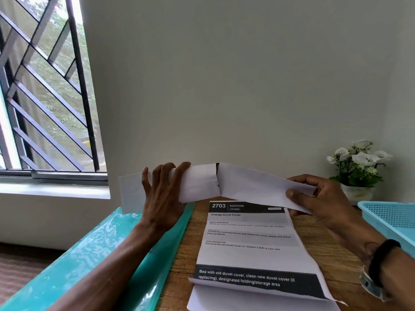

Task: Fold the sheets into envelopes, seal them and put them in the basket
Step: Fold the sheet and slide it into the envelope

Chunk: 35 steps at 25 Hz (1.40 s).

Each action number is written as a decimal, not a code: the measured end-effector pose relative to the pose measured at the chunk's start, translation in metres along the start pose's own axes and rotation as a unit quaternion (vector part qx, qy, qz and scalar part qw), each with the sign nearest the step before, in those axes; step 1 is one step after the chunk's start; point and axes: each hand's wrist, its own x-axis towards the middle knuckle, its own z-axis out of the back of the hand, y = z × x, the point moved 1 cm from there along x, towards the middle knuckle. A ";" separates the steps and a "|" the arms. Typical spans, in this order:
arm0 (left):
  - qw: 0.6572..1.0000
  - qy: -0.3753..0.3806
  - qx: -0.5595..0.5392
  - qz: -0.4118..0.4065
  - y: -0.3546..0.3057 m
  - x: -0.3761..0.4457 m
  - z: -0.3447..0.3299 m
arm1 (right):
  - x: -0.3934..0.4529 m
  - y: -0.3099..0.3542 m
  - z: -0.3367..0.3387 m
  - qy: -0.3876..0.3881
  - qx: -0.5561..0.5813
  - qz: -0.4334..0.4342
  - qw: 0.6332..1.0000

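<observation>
Folded sheet (215,182): held above the desk (314,239), left hand (162,196) gripping, right hand (318,198) pinching its end, likely for creasing.

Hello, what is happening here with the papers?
A person is folding a white sheet in the air above the wooden table. The left hand grips one end and the right hand pinches the other. A printed sheet lies on the table, and the blue basket stands at the right.
</observation>
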 end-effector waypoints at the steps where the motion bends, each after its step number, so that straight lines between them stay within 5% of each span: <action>1: 1.000 0.004 -0.001 -0.004 0.000 0.000 0.000 | 0.001 0.001 0.001 0.001 -0.016 0.006 1.000; 10: 0.999 0.035 -0.016 -0.016 -0.003 0.000 0.001 | 0.004 0.003 0.009 0.009 -0.098 0.025 0.995; 24: 0.994 0.043 -0.027 -0.100 -0.038 0.001 0.005 | -0.008 0.004 -0.011 0.036 -0.047 -0.012 0.998; 32: 0.998 0.016 -0.027 -0.046 -0.022 0.001 0.008 | -0.003 -0.004 -0.004 -0.082 0.079 -0.103 0.988; 35: 0.998 0.021 -0.025 -0.045 -0.023 0.001 0.007 | -0.004 -0.008 -0.006 -0.068 0.085 -0.107 0.988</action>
